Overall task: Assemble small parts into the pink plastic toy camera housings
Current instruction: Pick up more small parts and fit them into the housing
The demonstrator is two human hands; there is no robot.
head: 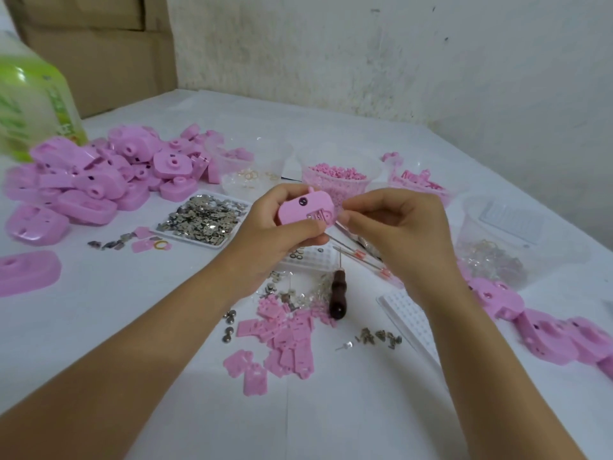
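Observation:
My left hand [272,234] grips a pink toy camera housing [303,207] above the table's middle, its inner side facing me. My right hand [398,234] has its fingertips curled against the housing's right edge; whatever they pinch is too small to see. A pile of pink housings [99,174] lies at the left, and more housings [547,330] lie at the right. Flat pink plates [285,343] are scattered in front of me. A white tray of small metal pieces [202,220] sits left of my hands.
A dark-handled awl [338,293] and tweezers [358,250] lie under my hands. Clear tubs hold pink bits [338,177], rings [252,175] and clear parts [494,263]. A green bottle [30,94] stands far left. A white gridded tray [411,313] lies at the right.

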